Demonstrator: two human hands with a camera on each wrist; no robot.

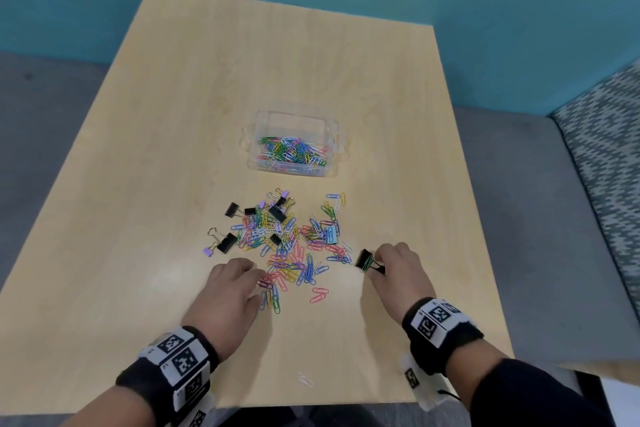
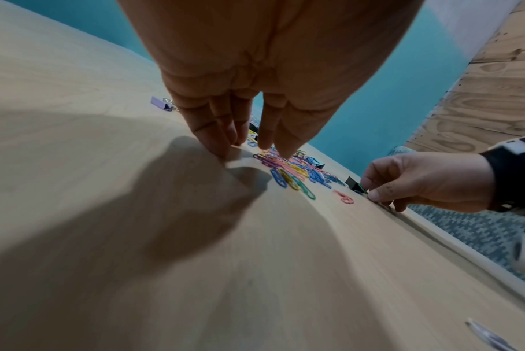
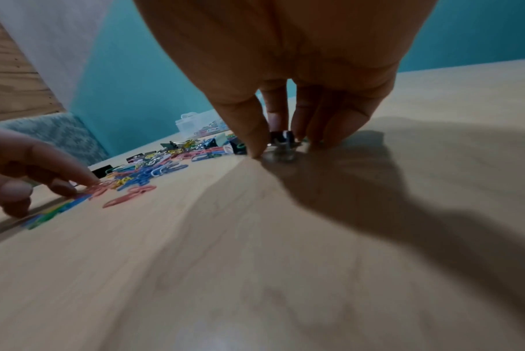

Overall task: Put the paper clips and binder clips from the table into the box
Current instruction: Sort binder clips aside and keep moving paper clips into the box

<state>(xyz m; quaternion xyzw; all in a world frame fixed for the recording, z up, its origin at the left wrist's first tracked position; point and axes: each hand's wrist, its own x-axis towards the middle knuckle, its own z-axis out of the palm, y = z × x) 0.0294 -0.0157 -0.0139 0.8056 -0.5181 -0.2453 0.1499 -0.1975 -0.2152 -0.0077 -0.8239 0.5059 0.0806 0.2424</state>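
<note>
A clear plastic box (image 1: 291, 146) stands mid-table with several coloured paper clips in it. Nearer me lies a pile of paper clips and binder clips (image 1: 282, 236). My left hand (image 1: 239, 282) reaches down at the pile's near left edge, its fingertips (image 2: 285, 154) touching pink and purple paper clips. My right hand (image 1: 393, 263) pinches the wire handles of a black binder clip (image 1: 363, 260) at the pile's right edge, low on the table. In the right wrist view that black binder clip (image 3: 280, 137) shows between thumb and fingers.
A small purple binder clip (image 1: 208, 252) and two black ones (image 1: 227, 242) lie at the pile's left. One white paper clip (image 1: 304, 379) lies alone near the table's front edge. A patterned seat (image 1: 606, 149) stands to the right, a teal wall behind.
</note>
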